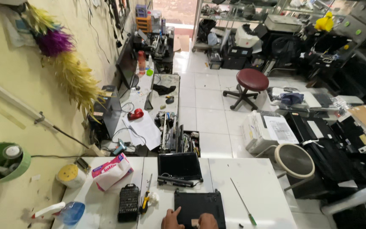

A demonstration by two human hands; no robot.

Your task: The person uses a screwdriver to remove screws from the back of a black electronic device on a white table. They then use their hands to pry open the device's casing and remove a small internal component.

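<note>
Both my hands show only at the bottom edge of the head view, resting on a black laptop base (200, 205) that lies on the white table (259, 186). My left hand (172, 220) touches its near left part. My right hand (207, 221) sits beside it on the near middle. Whether the fingers grip anything is hidden by the frame edge. A detached black laptop screen (179, 165) and a black hinge bar (175, 182) lie just beyond the base.
On the table: a green-handled screwdriver (242, 207), a black bit set case (128, 202), a yellow-black tool (146, 199), a pink tissue pack (112, 170), a spray bottle (60, 210). A red stool (251, 80), printers (267, 131) and a round stool (295, 160) stand on the tiled floor.
</note>
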